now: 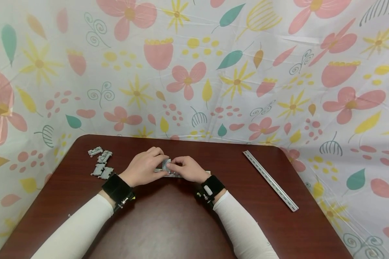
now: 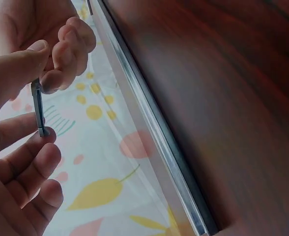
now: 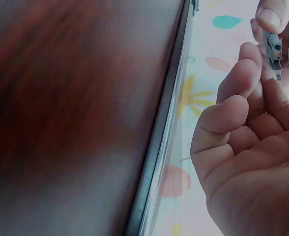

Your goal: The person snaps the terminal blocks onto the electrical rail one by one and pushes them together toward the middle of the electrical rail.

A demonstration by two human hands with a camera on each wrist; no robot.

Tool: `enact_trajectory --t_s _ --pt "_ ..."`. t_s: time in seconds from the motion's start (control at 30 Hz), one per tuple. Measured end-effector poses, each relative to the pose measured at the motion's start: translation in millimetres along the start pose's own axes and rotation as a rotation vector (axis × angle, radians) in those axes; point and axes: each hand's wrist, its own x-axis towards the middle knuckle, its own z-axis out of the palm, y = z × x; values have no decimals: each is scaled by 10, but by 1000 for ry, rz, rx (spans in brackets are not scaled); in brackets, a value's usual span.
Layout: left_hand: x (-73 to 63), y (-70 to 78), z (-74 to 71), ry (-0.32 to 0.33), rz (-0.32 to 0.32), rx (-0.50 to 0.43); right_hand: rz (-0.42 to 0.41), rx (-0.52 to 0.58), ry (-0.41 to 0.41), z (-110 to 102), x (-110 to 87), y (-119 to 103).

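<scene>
Both hands meet over the middle of the table at a small grey terminal block (image 1: 166, 164). My left hand (image 1: 146, 166) holds it from the left, and my right hand (image 1: 190, 169) pinches it from the other side. In the left wrist view the block (image 2: 39, 109) appears as a thin plate between the fingers, seen edge-on. From the right wrist, the block (image 3: 273, 49) shows its slotted side, with the left thumb close at its upper end. Just below the hands lies a slotted metal mounting rail (image 1: 175, 176), partly covered by them; its long edge (image 2: 157, 123) crosses the left wrist view.
Several grey terminal blocks (image 1: 106, 173) lie in a loose group at the table's left. A second, longer slotted rail (image 1: 270, 180) lies slanting on the right side. Behind the dark red-brown table (image 1: 155, 223) hangs a flower-patterned cloth (image 1: 188, 108).
</scene>
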Motion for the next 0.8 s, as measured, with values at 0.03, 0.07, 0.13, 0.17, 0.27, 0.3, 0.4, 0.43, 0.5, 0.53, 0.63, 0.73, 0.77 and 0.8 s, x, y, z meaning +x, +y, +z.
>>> enact_trajectory --t_s 0.03,0.07,0.13,0.17,0.27,0.3,0.4,0.43,0.5,0.53,0.63,0.73,0.77,0.8 --pt "2 4 3 1 3 -3 0 7 -4 4 -3 -5" --pt "4 8 5 3 6 -5 0 14 -6 7 -6 -9" --pt "5 12 9 5 8 -9 -1 30 -9 12 -11 -19" --pt "6 14 9 7 11 -9 1 39 -12 14 -15 -21" --pt "6 19 6 8 16 -11 7 72 -19 25 -22 -23" --pt "6 21 3 7 18 -10 12 84 -21 29 -22 -19" --pt "7 26 -12 7 17 -7 25 134 -28 34 -20 -13" --pt "7 27 -18 7 14 -8 29 150 -30 34 -18 -10" --pt "8 29 -34 7 7 -11 33 168 -30 31 -15 -4" --pt "6 29 -41 5 2 -15 34 174 -30 27 -15 -5" --pt "-3 21 -56 -8 -13 -23 33 164 -23 18 -14 7" --pt "-16 6 -64 -21 -28 -26 32 152 -8 0 -22 18" --pt "-19 1 -67 -25 -34 -24 31 151 -4 -7 -24 23" --pt "-22 -5 -69 -28 -40 -21 32 150 1 -14 -27 23"
